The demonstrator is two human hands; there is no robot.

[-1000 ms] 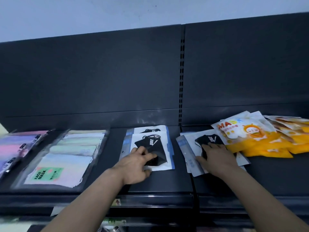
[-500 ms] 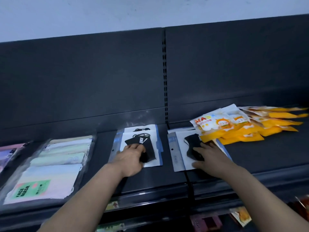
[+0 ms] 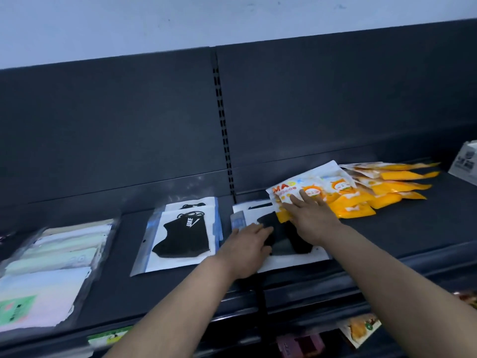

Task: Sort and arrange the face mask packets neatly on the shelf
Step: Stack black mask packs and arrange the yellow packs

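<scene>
On the dark shelf (image 3: pixel 387 228) lie several groups of mask packets. A black-mask packet stack (image 3: pixel 183 236) sits left of centre, untouched. A second black-mask packet (image 3: pixel 289 244) lies just right of it; my left hand (image 3: pixel 247 250) rests on its left part with fingers laid flat. My right hand (image 3: pixel 312 215) reaches over it, fingers straight, touching the lower edge of the nearest orange-and-white mask packet (image 3: pixel 312 188). More orange packets (image 3: pixel 392 187) fan out to the right. Pastel mask packs (image 3: pixel 51 270) lie at the far left.
The shelf's dark back panel (image 3: pixel 335 112) rises behind everything, with a slotted upright (image 3: pixel 223 130) in the middle. A white box (image 3: pixel 466 161) stands at the far right. Below the shelf's front edge, goods on a lower shelf (image 3: pixel 361 329) show.
My left hand left the left black-mask stack and moved right onto the second black-mask packet. My right hand slid off that packet, up and right to the orange packet. The view shifted.
</scene>
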